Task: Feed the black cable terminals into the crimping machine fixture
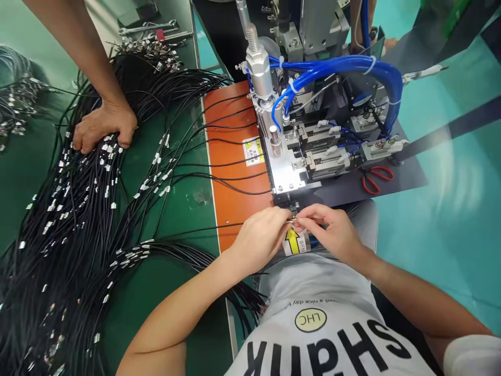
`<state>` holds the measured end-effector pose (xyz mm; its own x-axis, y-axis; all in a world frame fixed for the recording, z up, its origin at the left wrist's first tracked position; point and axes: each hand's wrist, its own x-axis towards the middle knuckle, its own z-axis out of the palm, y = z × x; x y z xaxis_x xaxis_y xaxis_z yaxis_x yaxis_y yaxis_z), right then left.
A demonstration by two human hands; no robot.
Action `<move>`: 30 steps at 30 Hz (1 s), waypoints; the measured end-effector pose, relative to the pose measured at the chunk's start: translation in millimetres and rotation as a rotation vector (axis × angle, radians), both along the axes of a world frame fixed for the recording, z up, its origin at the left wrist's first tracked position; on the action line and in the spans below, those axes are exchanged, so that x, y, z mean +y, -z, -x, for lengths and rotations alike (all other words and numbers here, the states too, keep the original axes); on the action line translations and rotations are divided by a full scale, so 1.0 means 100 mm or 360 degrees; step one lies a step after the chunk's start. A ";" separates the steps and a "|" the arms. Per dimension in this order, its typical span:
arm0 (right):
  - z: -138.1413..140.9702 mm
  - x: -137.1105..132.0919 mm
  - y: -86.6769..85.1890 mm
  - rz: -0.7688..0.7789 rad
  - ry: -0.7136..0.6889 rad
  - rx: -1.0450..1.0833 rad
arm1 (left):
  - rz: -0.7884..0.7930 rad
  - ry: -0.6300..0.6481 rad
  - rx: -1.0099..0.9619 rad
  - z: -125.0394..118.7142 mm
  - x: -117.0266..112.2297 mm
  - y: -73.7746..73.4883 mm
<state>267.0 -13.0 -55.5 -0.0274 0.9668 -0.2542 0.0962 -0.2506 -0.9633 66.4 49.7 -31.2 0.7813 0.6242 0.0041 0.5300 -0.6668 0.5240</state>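
- A single black cable (pixel 211 228) runs nearly level from left of centre, rising slightly rightward; its pale stripped-looking end lies between the two hands, just right of the frame's centre, fine detail hidden by fingers.
- The left hand (pixel 261 236) is closed over the cable just behind that end.
- The right hand (pixel 338 232) comes in from the right, thumb and forefinger pinched together on the tip; it is the hand nearer the very end.
- The key relation: the cable's long axis lies across the frame, while the machine (pixel 287 172) stands directly above the fingertips, its lower edge close to them.
- Just below the pinch sits a label with a yellow arrow (pixel 292 243) pointing up.
- Leftward, an orange plate (pixel 230 201) lies under the cable; at upper left, a co-worker's hand (pixel 104 125) presses on a cable heap (pixel 84 209).
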 end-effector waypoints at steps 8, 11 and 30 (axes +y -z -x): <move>-0.16 0.04 0.09 0.0185 -0.0003 0.0263 | 0.0379 -0.0211 -0.0298 -0.05 0.00 0.13; -0.09 0.06 0.11 0.0143 -0.0039 0.0269 | 0.0374 -0.0248 -0.0341 -0.05 -0.05 0.14; -0.14 0.13 0.12 0.0299 0.0001 0.0517 | 0.0144 -0.0471 -0.0598 -0.09 -0.17 0.17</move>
